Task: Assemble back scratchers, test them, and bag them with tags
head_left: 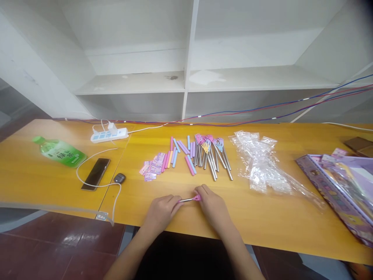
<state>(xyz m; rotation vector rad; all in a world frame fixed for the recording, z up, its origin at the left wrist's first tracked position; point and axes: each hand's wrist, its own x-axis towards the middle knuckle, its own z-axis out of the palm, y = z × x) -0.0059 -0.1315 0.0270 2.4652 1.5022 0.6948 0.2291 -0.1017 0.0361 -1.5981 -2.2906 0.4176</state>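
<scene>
Near the table's front edge I hold a back scratcher (187, 200) with a metal rod and a pink hand-shaped head. My left hand (163, 212) is closed around its rod end, hiding that part. The fingers of my right hand (211, 204) pinch the pink head. Beyond my hands lies a pile of back scratchers (214, 155) with metal rods and pink, yellow, blue and purple heads. Left of them are several coloured handle sleeves (175, 158) in pink, blue, purple and yellow. Small printed cards (153, 166) lie beside the sleeves.
Clear plastic bags (259, 163) are heaped right of the pile. A purple box (329, 186) with packaged items stands at the far right. On the left are a green bottle (61, 152), a phone (96, 174), a black earbud case (119, 178), a power strip (109, 135) and a white cable (116, 185).
</scene>
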